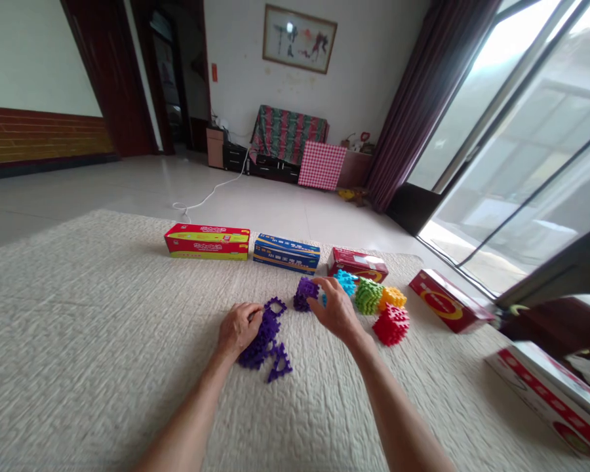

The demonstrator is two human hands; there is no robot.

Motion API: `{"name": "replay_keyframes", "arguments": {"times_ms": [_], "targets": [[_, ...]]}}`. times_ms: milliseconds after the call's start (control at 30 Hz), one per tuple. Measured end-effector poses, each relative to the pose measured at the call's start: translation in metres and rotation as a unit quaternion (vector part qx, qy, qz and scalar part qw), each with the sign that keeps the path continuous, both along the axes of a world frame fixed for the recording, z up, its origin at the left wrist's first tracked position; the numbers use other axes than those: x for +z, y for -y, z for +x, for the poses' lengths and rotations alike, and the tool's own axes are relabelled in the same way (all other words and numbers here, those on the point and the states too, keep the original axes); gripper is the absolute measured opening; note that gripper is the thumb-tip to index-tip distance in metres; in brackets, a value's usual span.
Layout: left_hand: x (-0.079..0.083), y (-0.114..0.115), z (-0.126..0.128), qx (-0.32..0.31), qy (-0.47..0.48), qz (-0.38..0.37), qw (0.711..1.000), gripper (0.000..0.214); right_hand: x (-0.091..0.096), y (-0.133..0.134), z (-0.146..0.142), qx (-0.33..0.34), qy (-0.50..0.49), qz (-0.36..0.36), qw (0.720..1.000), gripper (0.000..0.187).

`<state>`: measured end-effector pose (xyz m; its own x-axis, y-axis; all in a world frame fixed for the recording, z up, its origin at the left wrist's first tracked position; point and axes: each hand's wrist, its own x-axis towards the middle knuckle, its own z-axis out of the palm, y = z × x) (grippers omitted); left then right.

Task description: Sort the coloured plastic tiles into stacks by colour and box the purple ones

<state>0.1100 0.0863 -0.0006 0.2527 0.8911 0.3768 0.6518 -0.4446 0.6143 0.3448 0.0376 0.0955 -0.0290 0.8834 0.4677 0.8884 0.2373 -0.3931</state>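
My left hand [240, 326] rests at the left side of a heap of purple interlocking plastic pieces [261, 344], its fingers curled on some of them. One flat purple piece [275, 306] lies just beyond the heap and a triangular one [280, 364] in front of it. With thumb and index finger, my right hand [335, 308] grips the right side of a purple block of stacked pieces [305, 294]. Partly behind that hand stands a light blue block [345, 282]. Farther right are a green block [368, 296], an orange block [393, 298] and a red block [391, 325].
Along the far edge of the cream textured mat [128, 328] lie a red and yellow box [206, 242], a blue box [286, 254] and a dark red box [358, 263]. Another red box [450, 300] and a white and red box [550, 393] lie to the right.
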Motion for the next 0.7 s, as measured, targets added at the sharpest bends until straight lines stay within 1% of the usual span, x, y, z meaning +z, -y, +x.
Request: {"name": "replay_keyframes", "arguments": {"times_ms": [100, 200, 333, 433, 533, 700], "targets": [[0.001, 0.001, 0.001, 0.003, 0.002, 0.003, 1.0, 0.022, 0.001, -0.016, 0.004, -0.027, 0.012, -0.022, 0.999, 0.037], [0.002, 0.001, 0.001, 0.004, 0.006, 0.006, 1.0, 0.022, -0.002, -0.018, 0.003, -0.038, 0.026, -0.021, 0.999, 0.041], [0.002, 0.002, 0.0, 0.003, 0.007, 0.001, 1.0, 0.022, -0.003, -0.016, 0.0, -0.001, 0.055, -0.014, 0.998, 0.048], [0.002, 0.001, 0.0, 0.004, 0.007, -0.002, 1.0, 0.022, -0.001, -0.021, -0.002, 0.027, 0.088, -0.045, 0.995, 0.053], [0.002, 0.001, 0.0, 0.008, 0.005, -0.004, 1.0, 0.022, -0.001, -0.029, -0.001, 0.045, 0.114, -0.089, 0.989, 0.053], [0.0, 0.0, 0.001, 0.006, 0.007, -0.003, 1.0, 0.023, -0.003, -0.042, 0.005, 0.066, 0.125, -0.103, 0.985, 0.051]]}}
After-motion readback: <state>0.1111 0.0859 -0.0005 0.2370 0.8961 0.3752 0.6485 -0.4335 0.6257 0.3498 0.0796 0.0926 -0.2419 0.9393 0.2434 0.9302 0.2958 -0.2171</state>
